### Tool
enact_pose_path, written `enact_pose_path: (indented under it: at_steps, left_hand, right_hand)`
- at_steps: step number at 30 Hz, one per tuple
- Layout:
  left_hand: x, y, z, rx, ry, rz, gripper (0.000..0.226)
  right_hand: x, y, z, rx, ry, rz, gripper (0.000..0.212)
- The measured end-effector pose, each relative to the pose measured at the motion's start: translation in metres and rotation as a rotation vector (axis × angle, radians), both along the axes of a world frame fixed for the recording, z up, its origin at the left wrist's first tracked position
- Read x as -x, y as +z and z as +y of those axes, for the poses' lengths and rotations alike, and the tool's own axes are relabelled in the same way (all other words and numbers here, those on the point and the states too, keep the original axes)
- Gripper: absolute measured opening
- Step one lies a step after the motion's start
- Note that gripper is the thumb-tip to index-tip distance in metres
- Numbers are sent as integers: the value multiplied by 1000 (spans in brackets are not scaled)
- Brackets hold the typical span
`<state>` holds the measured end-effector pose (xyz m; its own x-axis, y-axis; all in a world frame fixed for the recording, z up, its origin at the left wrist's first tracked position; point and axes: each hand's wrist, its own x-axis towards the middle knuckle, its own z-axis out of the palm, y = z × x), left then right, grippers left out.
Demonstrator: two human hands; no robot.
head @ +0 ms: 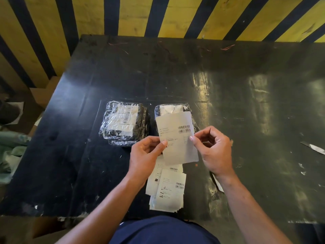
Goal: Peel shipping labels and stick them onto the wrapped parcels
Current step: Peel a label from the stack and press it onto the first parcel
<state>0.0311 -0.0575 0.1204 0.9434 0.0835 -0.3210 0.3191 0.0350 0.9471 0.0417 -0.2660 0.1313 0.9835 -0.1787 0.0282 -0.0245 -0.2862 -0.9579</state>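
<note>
Black surface (228, 103): label sheet (177, 138), long axis upright, is pinched by left hand (144, 155) and right hand (216, 148), seemingly just nearer than the unlabelled parcel (189, 109).

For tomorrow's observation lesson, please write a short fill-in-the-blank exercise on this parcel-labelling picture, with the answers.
1. Both hands, the left hand and right hand, pinch one shipping label by its ____ edges.
2. ____ wrapped stacks of parcels lie on the black table.
3. The held label overlaps the ____ parcel stack, not the left parcel stack.
4. The pile of spare labels lies ____ the hands.

Answers: side; Two; right; below
</note>
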Motion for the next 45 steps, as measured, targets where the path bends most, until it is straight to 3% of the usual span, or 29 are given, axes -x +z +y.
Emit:
enact_pose_path:
  at_steps: [4,13,24,45]
  left_hand:
    - [-8,-11,-3,-79,83,39,21]
    - [-64,-23,-11,-198,132,177,9]
    - [-131,-39,-18,-304,130,298,10]
    - [-147,-58,-20,-451,113,326,13]
  right_hand:
    - [-6,-24,10,99,-115,16,15]
    - [-60,-45,12,-67,-257,275,14]
    - [-131,-48,3,10,-213,483,9]
    - [-154,-67,5,225,-162,482,13]
